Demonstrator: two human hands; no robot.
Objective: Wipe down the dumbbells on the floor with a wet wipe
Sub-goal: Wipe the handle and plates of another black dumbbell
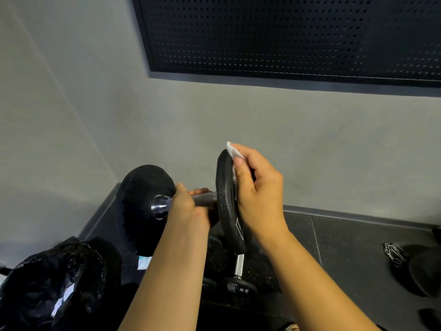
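Observation:
A black dumbbell [145, 187] with a chrome collar is held up off the floor, its bar lying left to right. My left hand [185, 206] grips the bar between the two black heads. My right hand [256, 189] holds a white wet wipe [232, 150] against the top and outer face of the right head [225, 199], thumb on the rim. Below, on the dark floor, lies a second dumbbell [239, 266] with a chrome handle, partly hidden by my arms.
A black plastic bag [55, 280] with white scraps inside sits at the lower left. A white packet [144, 261] lies beside it. At the right are a metal chain [395, 253] and dark round objects. A grey wall and black pegboard [286, 37] rise behind.

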